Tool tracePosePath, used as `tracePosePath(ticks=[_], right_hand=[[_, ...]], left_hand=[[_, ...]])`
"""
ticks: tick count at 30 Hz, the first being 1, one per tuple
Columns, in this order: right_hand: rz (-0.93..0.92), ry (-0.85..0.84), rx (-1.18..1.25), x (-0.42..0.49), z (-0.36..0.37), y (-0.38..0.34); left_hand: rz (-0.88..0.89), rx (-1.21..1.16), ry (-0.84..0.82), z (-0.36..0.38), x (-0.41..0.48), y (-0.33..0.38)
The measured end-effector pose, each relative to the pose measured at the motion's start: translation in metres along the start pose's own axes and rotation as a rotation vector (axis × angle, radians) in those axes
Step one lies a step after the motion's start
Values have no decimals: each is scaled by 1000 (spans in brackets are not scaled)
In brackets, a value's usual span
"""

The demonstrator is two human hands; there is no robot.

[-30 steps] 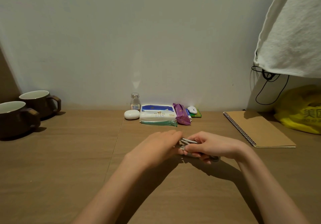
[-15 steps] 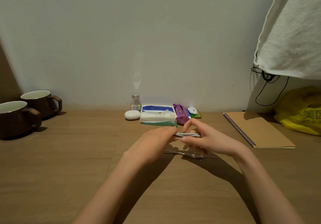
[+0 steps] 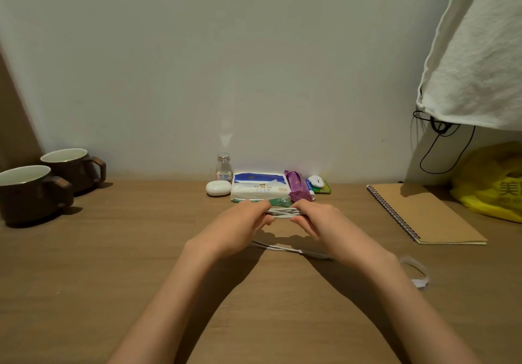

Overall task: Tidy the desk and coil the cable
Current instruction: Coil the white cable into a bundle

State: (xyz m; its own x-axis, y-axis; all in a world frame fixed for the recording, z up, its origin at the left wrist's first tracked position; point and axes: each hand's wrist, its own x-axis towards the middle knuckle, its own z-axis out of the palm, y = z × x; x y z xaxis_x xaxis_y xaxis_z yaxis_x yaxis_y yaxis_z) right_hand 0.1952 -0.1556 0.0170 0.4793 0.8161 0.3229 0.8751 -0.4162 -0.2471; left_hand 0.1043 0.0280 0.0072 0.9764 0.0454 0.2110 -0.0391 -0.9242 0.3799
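A white cable, folded into several parallel strands, is stretched between my two hands above the middle of the wooden desk. My left hand pinches its left end and my right hand pinches its right end. A loose stretch of the same cable lies on the desk below my hands, and its blurred far end curls at the right.
Two brown mugs stand at the far left. Along the wall sit a small bottle, a white case, a tissue pack, a purple packet and a white mouse. At right lie a spiral notebook and a yellow bag.
Both hands have risen and moved toward the wall with the cable bundle. The bundle is now stretched wider between them, and a loose cable end has swung into view at the right.
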Motion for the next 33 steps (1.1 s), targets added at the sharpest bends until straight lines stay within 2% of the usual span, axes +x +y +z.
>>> tracePosePath(ticks=[3, 7, 10, 13, 18, 23, 30, 33], right_hand=[[22, -53, 104, -3, -3, 4], [13, -110, 95, -5, -5, 6], [-19, -114, 121, -6, -6, 8], [-24, -135, 150, -6, -7, 9], [-5, -133, 221, -6, -9, 11], [17, -71, 337, -6, -12, 11], [-11, 43, 407, -4, -12, 15], [-2, 136, 396, -2, -11, 16]], left_hand=[[32, 24, 23, 5, 3, 1], [153, 253, 48, 18, 5, 3], [217, 32, 32, 18, 6, 7], [172, -158, -68, 11, 4, 14], [93, -230, -107, 13, 0, 26], [67, -328, -131, 13, 1, 28], [74, -208, -106, 14, 0, 24], [38, -164, -28, 13, 1, 24]])
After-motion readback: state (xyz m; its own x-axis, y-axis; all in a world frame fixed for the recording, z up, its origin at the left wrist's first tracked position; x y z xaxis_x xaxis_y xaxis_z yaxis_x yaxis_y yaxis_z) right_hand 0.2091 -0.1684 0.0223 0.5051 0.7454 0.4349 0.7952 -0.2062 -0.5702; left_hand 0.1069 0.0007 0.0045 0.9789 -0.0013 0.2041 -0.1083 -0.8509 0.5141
